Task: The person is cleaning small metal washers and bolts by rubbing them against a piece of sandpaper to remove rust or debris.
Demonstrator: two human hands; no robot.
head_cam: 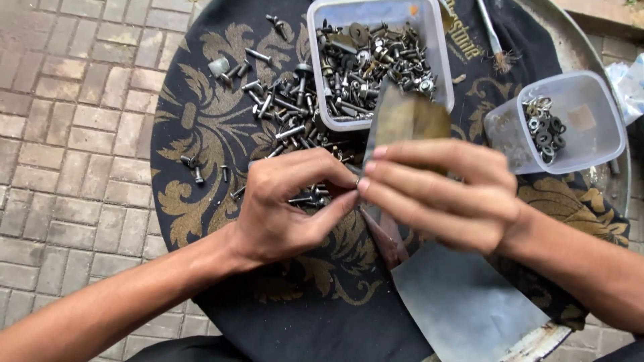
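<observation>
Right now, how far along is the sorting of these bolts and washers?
Done: the large tub holds many mixed bolts and nuts, and the small tub holds a few washers. In hand: the left hand and right hand pinch one small piece between the fingertips. Left: a loose pile of bolts on the black cloth.

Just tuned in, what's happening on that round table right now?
A person is working over a round table covered with a black and gold patterned cloth. The left hand and right hand meet fingertip to fingertip, pinching something small that is too tiny to identify. Behind the hands, a pile of loose bolts and screws lies on the cloth beside a clear rectangular tub of mixed hardware. A second clear tub on the right holds washers. A thin metal sheet lies under the right hand.
</observation>
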